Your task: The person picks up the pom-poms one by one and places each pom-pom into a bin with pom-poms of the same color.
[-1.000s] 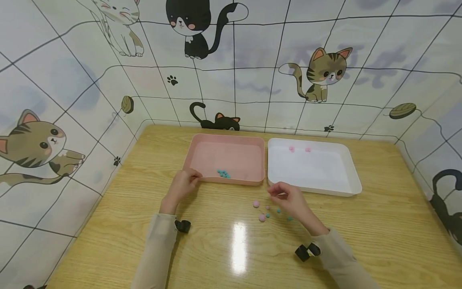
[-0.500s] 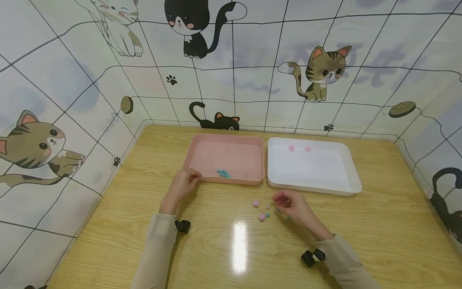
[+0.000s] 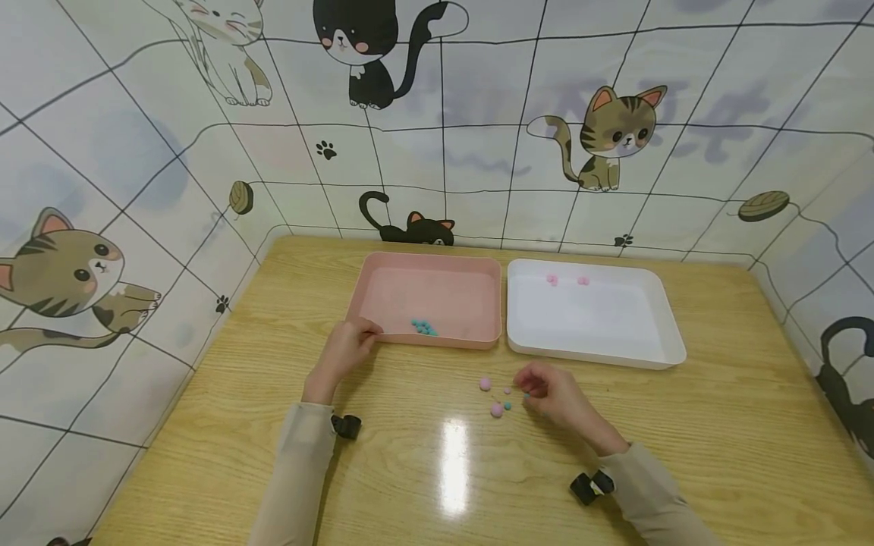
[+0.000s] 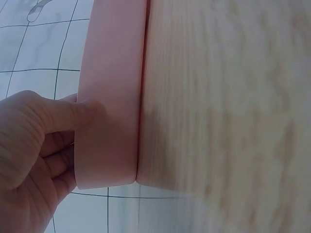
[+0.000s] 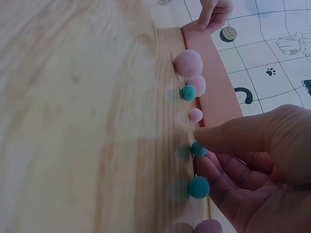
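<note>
My left hand pinches the near left corner of the pink tray, thumb outside its wall. Several small teal pom-poms lie inside that tray. On the table before the trays, my right hand has thumb and forefinger on either side of a small teal pom-pom, which still touches the wood. Near its fingertips lie a tiny pink pom-pom, a teal pom-pom and two larger pink pom-poms. Another teal pom-pom and a pink one show below the fingers in the right wrist view.
A white tray stands right of the pink one, with pink pom-poms along its far side. The wooden table meets a cat-patterned cloth at the back and sides.
My right hand has moved from the white tray's near edge back down to the loose pom-poms, its fingers closing around a teal one. The left hand stays on the pink tray.
</note>
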A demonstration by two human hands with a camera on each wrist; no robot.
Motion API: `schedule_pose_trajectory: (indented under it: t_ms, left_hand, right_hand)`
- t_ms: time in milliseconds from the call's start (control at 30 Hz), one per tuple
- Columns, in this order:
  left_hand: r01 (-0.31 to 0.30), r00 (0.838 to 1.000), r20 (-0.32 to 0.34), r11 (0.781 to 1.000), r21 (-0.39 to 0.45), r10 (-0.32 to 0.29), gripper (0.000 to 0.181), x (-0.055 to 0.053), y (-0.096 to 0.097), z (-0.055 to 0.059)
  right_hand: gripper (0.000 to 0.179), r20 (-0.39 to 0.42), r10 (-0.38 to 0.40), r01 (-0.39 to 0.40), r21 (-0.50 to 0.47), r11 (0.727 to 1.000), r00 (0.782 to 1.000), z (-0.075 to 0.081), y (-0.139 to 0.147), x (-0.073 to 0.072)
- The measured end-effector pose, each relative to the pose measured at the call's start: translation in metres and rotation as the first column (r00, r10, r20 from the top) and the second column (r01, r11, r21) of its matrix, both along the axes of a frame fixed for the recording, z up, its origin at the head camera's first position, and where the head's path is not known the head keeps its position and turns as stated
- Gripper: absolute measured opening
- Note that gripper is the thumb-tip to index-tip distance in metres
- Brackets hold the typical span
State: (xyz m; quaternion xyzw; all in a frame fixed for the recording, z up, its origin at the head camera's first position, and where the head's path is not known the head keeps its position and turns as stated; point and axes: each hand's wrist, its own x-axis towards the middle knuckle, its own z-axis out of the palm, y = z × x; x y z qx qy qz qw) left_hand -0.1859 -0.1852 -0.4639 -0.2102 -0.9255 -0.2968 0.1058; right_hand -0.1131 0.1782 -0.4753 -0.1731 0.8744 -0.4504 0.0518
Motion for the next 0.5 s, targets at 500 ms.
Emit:
schedule_pose_trajectory:
  t_ms: [500]
  left_hand:
    - [-0.006, 1.000, 0.025, 1.000, 0.017, 0.005, 0.008, 0.0000, -0.0011, -0.0019]
  right_hand:
    - [0.027, -0.021, -0.010, 0.011, 0.017, 1.000, 1.000, -0.0031, -0.0012, -0.0008]
